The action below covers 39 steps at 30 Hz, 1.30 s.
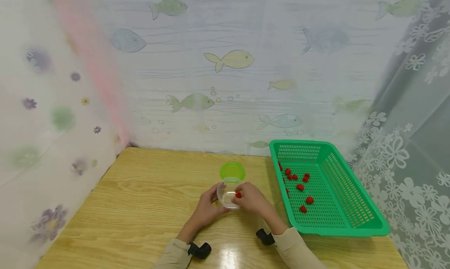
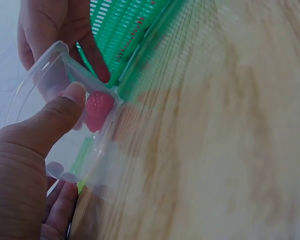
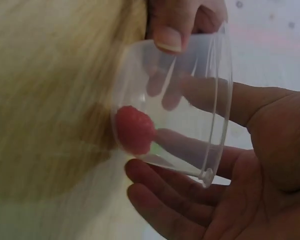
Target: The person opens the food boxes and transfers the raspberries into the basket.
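My left hand [image 1: 208,208] grips a clear plastic cup [image 1: 225,200], its thumb on the near wall and fingers round the other side. In both wrist views the cup appears with its mouth towards my right hand [image 3: 282,145]. A red, bumpy raspberry [image 3: 134,130] lies inside against the bottom. My right hand's thumb and one finger reach into the cup, and the fingertip touches or nearly touches the raspberry. Its other fingers extend along the outside. In the left wrist view the raspberry [image 2: 99,107] shows through the wall beside the left thumb.
A green plastic basket [image 1: 362,198] stands on the right of the wooden table [image 1: 147,191], with several red berries [image 1: 300,187] scattered inside. A yellow-green lid [image 1: 232,170] lies just behind the cup. Curtains with printed fish [image 1: 233,59] and flowers hang around the table.
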Each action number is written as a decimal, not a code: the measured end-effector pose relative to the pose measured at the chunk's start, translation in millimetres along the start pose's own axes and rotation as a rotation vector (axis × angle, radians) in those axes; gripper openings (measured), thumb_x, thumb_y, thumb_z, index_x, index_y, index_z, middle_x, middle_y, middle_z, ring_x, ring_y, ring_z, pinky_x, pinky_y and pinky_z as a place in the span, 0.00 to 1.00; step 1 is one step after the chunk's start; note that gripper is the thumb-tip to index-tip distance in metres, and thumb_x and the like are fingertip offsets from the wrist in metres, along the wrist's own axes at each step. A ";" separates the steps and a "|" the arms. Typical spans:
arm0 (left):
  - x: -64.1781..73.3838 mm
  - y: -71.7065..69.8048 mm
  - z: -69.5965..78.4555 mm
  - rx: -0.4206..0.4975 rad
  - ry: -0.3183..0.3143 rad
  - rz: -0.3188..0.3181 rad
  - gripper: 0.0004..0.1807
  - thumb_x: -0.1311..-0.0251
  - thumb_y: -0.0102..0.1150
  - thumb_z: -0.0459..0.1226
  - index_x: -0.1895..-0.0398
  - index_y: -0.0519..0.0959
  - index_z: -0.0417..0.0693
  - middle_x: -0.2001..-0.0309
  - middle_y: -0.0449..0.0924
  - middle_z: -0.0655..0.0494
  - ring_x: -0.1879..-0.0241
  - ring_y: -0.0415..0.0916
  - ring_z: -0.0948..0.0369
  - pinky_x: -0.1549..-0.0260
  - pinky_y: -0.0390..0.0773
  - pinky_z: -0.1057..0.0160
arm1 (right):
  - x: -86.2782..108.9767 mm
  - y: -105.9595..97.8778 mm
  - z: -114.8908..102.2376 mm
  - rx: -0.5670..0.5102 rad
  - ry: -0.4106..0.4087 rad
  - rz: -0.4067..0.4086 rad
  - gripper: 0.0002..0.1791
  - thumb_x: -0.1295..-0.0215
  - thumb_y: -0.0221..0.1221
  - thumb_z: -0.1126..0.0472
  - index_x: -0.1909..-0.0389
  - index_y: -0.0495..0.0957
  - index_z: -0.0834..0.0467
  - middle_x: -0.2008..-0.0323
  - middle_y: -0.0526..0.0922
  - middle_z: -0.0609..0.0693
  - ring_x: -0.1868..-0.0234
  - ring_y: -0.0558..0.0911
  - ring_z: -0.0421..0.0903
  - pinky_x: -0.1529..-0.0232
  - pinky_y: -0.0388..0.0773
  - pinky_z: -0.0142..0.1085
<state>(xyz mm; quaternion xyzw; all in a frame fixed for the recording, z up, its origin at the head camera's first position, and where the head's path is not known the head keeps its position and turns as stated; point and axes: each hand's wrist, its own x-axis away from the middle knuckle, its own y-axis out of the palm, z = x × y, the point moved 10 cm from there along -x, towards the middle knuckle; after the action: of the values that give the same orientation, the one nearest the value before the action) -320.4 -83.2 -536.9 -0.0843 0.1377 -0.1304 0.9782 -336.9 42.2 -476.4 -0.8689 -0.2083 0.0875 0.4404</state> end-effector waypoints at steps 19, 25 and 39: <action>-0.8 -0.3 -1.0 -0.007 -0.001 -0.011 0.49 0.46 0.76 0.31 0.22 0.60 0.40 0.28 0.67 0.38 0.30 0.69 0.45 0.36 0.75 0.54 | -21.2 1.2 -0.5 0.143 0.072 -0.049 0.14 0.53 0.77 0.66 0.85 0.80 0.59 0.82 0.78 0.46 0.79 0.73 0.42 0.78 0.72 0.32; 0.4 -1.8 0.1 -0.004 0.006 -0.004 0.48 0.47 0.76 0.29 0.23 0.62 0.38 0.29 0.68 0.37 0.31 0.69 0.43 0.36 0.75 0.51 | -20.1 5.1 -3.3 0.146 0.052 -0.103 0.18 0.51 0.75 0.66 0.89 0.75 0.58 0.88 0.67 0.41 0.81 0.65 0.40 0.80 0.63 0.29; -0.6 0.9 1.6 0.001 0.000 -0.003 0.47 0.49 0.77 0.29 0.25 0.63 0.34 0.31 0.70 0.35 0.33 0.71 0.43 0.37 0.76 0.53 | -22.2 9.7 -0.4 0.166 0.075 -0.157 0.14 0.50 0.76 0.66 0.83 0.78 0.59 0.83 0.74 0.44 0.80 0.67 0.41 0.79 0.65 0.30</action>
<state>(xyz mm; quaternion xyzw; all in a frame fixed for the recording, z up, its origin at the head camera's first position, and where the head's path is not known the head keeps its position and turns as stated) -320.2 -82.0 -535.4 -0.0842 0.1376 -0.1318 0.9781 -353.9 27.1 -484.6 -0.8131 -0.2512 0.0371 0.5238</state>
